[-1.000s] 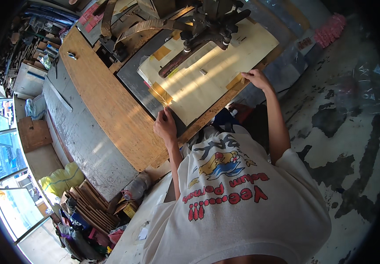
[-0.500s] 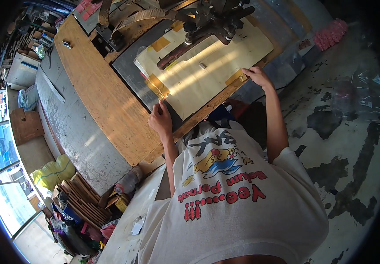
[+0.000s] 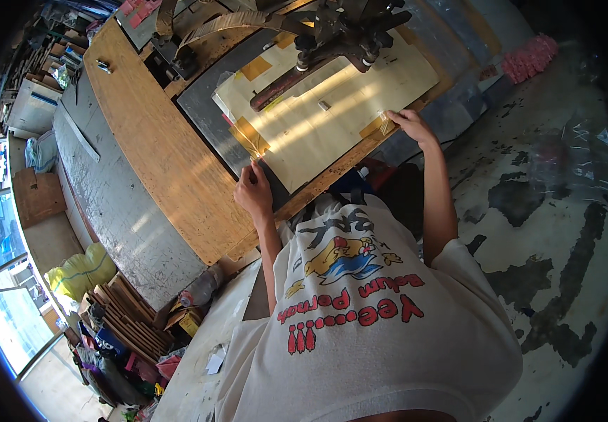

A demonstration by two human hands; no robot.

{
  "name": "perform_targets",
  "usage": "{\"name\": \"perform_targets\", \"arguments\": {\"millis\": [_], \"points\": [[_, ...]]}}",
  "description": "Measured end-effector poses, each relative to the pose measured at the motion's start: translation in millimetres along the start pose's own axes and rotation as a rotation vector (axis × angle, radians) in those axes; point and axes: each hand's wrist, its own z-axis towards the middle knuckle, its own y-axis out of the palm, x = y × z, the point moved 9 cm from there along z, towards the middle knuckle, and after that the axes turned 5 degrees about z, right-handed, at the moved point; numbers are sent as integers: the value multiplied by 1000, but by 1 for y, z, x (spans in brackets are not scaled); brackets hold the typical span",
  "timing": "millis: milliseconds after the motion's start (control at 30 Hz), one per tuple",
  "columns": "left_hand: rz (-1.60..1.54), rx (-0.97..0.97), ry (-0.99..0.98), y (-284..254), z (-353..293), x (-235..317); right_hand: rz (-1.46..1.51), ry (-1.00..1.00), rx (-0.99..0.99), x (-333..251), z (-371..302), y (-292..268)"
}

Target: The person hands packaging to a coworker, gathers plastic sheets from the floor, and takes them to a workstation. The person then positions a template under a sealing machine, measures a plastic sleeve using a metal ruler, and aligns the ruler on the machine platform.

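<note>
A pale yellow sheet [image 3: 311, 141] lies on a dark board [image 3: 209, 126], with brown tape patches [image 3: 255, 68] at its corners. By the sheet's near left corner, my left hand [image 3: 253, 191] is closed in a pinch at a thin, shiny clear film [image 3: 259, 150] that lies over the tape there. My right hand [image 3: 413, 129] pinches shiny clear film [image 3: 387, 125] at the sheet's near right edge. Whether both pinch one piece, I cannot tell. A small metal block [image 3: 323, 105] rests on the sheet between my hands.
Over the sheet's far side hang a black metal machine head [image 3: 346, 35] and a dark red bar [image 3: 283, 90]. A curved wooden tabletop [image 3: 156, 148] borders the board on the left. Pink material [image 3: 530, 59] and clear plastic [image 3: 571, 158] lie to the right.
Both hands have shifted only slightly, keeping their pinches. The film at my right hand shows a little more lifted and shiny. The whole view has moved slightly.
</note>
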Motion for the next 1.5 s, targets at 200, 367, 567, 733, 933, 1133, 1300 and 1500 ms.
{"name": "perform_targets", "arguments": {"millis": [200,367,567,733,933,1133,1300,1500], "points": [[-5,-1,-14,0,1,1,73,52,19,9,1,-4],[-8,2,-18,2,2,2,234,44,32,6,-2,-4],[-5,21,-20,-1,2,1,274,59,88,1,-12,-2],[34,5,-59,-2,1,-6,387,-88,131,-16,-21,16],[-20,17,-63,-8,2,3,1175,-190,96,-21,-49,68],[-70,-81,-108,-18,-2,2,1251,-118,-275,-13,-68,162],[-561,-550,-588,3,-44,-11,1105,52,-306,-36,-76,205],[-1112,-662,-826,22,-68,3,1000,52,-318,-52,-74,202]]}}
